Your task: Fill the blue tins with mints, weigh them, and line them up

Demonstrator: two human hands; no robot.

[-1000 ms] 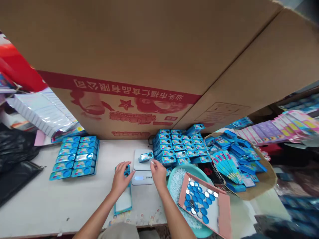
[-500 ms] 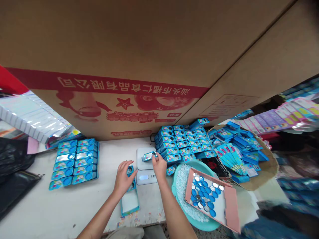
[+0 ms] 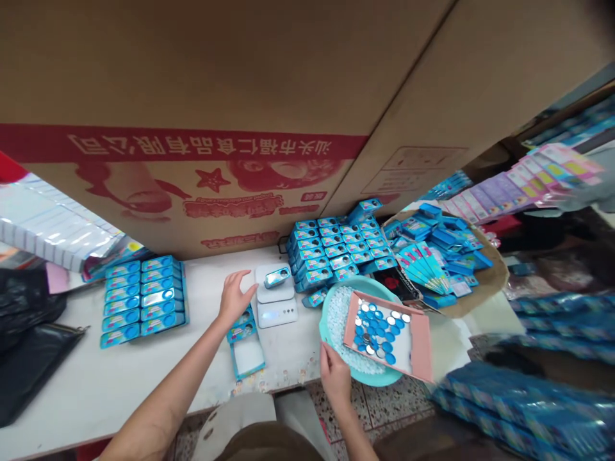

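My left hand is open, thumb and fingers apart, beside the white digital scale; it appears to hold nothing. On the scale's platform rests a small blue tin. Below that hand, a blue open box with a white inside has small tins at its far end, partly hidden by the hand. My right hand is closed in a pinch at the near left rim of the turquoise basin. What its fingers hold, if anything, is hidden. Small white pellets fill the basin.
A pink tray of blue and silver round lids lies across the basin. Stacked blue tins stand behind it. A carton of blue packs is at right, and a box of tins at left. Large cardboard boxes wall the back.
My right hand has let go of the tin on the scale and moved right and towards me to the basin's rim. My left hand stays near the scale. The view has shifted.
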